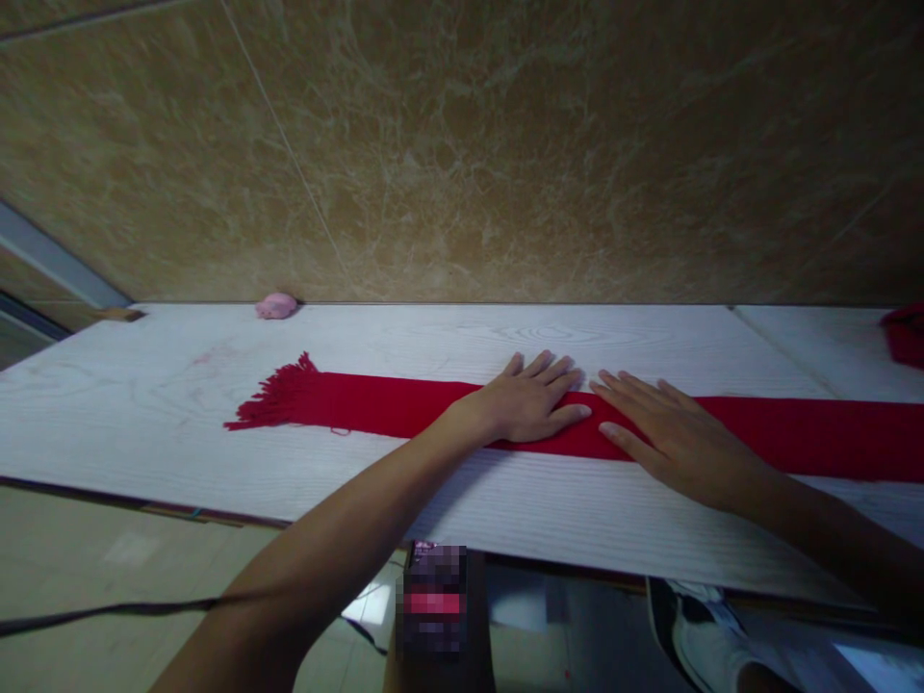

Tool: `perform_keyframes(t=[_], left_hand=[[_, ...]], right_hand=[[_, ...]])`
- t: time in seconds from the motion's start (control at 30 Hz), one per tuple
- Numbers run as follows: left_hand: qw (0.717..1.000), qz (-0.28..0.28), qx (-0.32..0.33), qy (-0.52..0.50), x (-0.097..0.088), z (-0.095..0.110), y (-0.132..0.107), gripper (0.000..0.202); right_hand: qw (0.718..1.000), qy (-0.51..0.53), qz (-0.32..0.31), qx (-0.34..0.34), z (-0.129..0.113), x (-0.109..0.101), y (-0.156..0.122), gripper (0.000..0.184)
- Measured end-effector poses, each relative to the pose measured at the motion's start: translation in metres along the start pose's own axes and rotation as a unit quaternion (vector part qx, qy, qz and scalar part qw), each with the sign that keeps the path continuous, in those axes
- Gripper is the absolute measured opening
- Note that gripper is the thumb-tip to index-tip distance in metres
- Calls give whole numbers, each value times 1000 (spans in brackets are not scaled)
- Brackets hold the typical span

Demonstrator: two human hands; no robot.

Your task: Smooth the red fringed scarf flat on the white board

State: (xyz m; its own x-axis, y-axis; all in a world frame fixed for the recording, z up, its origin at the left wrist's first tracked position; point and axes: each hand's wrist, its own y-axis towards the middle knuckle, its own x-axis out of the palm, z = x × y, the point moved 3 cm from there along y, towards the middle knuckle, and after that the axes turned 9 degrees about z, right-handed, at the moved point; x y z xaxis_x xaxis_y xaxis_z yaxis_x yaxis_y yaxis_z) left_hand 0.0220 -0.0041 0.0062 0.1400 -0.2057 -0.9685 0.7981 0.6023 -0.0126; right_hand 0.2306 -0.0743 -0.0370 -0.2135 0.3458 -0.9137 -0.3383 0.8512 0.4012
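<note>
A long red scarf (390,404) lies flat across the white wood-grain table (180,472). Its fringed end is on the left, and the other end runs out of view at the right edge. My left hand (534,399) rests palm down on the middle of the scarf, fingers spread toward the wall. Just to its right, my right hand (664,433) also lies flat on the cloth, fingers stretched and pointing up and left. The two hands are close together but apart, and neither grips the fabric.
Behind the table rises a brown marbled wall (462,154). A small pink object (277,306) sits against it at the back left. Dark red folded cloth (906,335) shows at the far right. A dark cord (108,613) crosses below the table's front edge.
</note>
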Motion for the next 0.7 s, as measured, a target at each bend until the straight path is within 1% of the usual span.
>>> perform_keyframes(t=[0.17,0.23,0.37,0.53,0.63,0.7], left_hand=[[1000,16,10,0,-2,-1,0,73],[999,32,11,6,-4,-2,1,69],[994,101,25,16,-12,-4,1,60],[981,184,46,30,-20,-6,4,44],[973,224,44,22,-23,-7,5,43],[969,245,29,-9,-25,-7,4,45]], right_hand=[[1000,-1,5,0,0,0,0,69],[1000,-1,7,-2,1,0,-1,68],[1000,3,6,-7,3,0,-1,64],[1000,-2,-2,-5,2,-2,0,68],[1000,-2,-5,-4,2,-2,0,68],[1000,-2,-1,-2,2,-1,0,67]])
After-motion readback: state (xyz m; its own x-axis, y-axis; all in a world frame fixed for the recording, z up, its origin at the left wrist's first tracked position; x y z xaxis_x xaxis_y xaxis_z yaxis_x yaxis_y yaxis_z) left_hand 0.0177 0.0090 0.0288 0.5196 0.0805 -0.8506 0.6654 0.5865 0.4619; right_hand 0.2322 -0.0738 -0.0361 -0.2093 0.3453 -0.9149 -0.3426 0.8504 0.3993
